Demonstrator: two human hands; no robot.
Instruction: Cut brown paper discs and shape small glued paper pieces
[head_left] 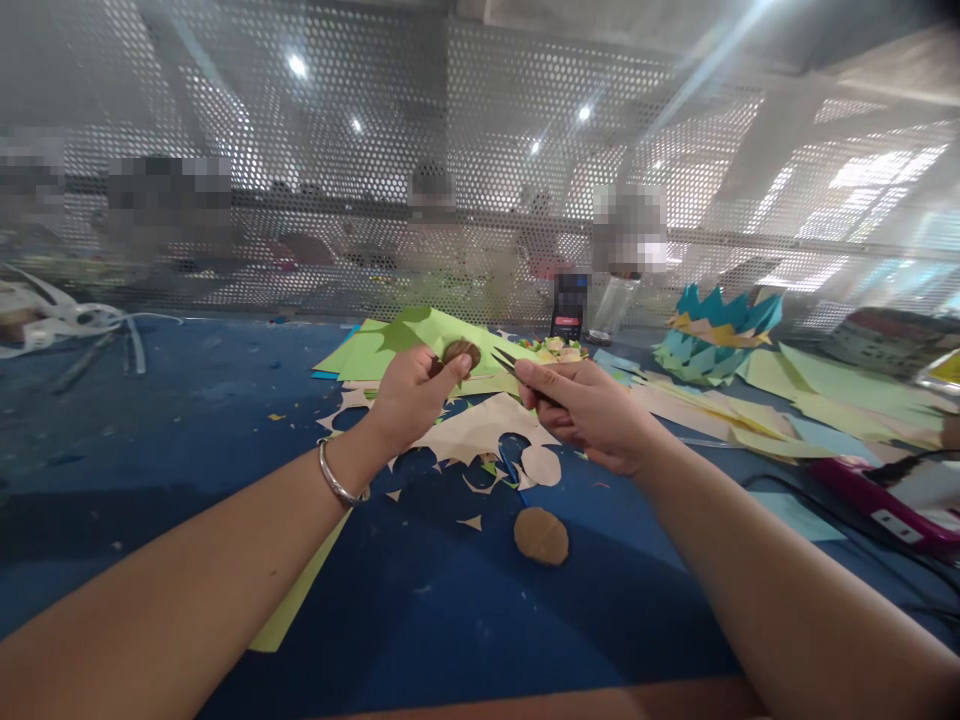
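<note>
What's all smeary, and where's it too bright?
Head view: white strips at left look smeared, while the left hand and right hand look clearer; edges seem stretched, perhaps by a wide lens; a white light glares at upper left; windows at right look washed out; shadow darkens part of the blue table.

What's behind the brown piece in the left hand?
Green paper shows behind the brown piece; whatever the piece and left hand cover can't be seen.
</note>
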